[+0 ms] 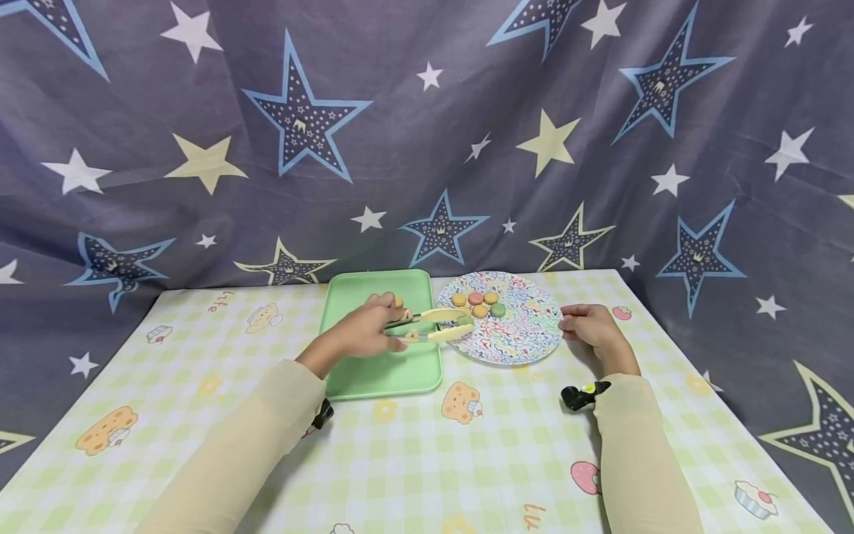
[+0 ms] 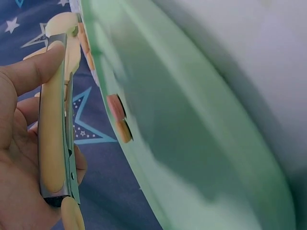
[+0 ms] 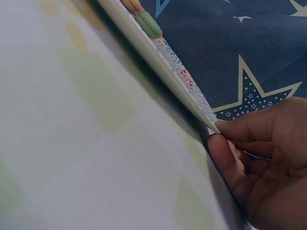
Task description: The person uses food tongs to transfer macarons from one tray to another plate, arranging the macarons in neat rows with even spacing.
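My left hand (image 1: 360,328) grips a pair of metal tongs (image 2: 53,129) with cream handle pads and cream tips. The tips reach over the left edge of a round speckled plate (image 1: 514,343), with a green macaron (image 1: 463,320) between them. On that plate lie several other macarons, among them a pink one (image 1: 475,298) and another green one (image 1: 497,311). The plate's right rim is pinched between thumb and fingers of my right hand (image 1: 594,331). Beneath the left hand is a light green tray (image 1: 380,382), holding a pink macaron (image 2: 115,106) and a yellow macaron (image 2: 124,131).
A checked tablecloth (image 1: 400,460) with printed cakes and bears covers the table. Right behind the table's far edge hangs a dark curtain (image 1: 373,156) patterned with stars. Tray and plate stand side by side near that edge.
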Demonstrator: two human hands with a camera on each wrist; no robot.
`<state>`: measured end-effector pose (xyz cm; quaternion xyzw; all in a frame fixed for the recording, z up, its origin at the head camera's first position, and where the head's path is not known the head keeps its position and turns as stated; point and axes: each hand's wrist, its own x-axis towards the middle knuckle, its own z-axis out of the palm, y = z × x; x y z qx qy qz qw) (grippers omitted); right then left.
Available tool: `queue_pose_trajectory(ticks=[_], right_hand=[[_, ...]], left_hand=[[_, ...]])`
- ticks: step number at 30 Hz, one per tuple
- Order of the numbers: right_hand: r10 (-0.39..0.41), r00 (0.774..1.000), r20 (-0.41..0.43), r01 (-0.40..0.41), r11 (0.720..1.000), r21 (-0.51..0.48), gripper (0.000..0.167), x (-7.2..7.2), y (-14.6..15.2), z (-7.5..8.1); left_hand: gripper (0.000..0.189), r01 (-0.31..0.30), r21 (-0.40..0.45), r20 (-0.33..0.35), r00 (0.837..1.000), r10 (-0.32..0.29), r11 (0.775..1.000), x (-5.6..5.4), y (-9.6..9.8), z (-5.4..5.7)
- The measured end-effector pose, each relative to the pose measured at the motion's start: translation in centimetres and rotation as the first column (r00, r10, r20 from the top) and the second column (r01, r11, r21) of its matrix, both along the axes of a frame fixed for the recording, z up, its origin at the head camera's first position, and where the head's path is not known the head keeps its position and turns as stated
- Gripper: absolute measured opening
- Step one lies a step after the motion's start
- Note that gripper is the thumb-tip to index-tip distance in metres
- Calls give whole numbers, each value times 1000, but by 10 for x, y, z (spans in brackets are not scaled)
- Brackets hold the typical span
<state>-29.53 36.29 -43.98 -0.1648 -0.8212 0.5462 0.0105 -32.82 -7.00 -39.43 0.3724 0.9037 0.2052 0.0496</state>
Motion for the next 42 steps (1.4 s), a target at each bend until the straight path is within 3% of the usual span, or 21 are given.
queue_pose_trajectory(ticks=[6,14,20,25,33,42], right_hand=[[14,1000,-11,-14,1000,-2,42,-1,1,1],[10,1000,-7,-10,1000,-1,42,-1,1,-1],[12,1000,-11,-12,1000,-7,42,-1,0,-1],[7,1000,0,-7,1000,-10,42,0,0,0],[4,1000,-2,-4,1000,-12,42,0,-2,3],[-1,1000,5,1,1000,1,42,0,-1,1]], left_hand=[[33,-3,-9,6,1000,4,1000,2,5,3],[59,-15,-37,3,1000,16,999,3,7,5],[63,-20,-54,-3,1000,20,998,3,8,5],[62,-23,-60,8,1000,24,998,3,8,6],[43,-11,-21,4,1000,11,1000,4,2,9],[71,-42,-15,-5,999,42,999,5,-16,11]])
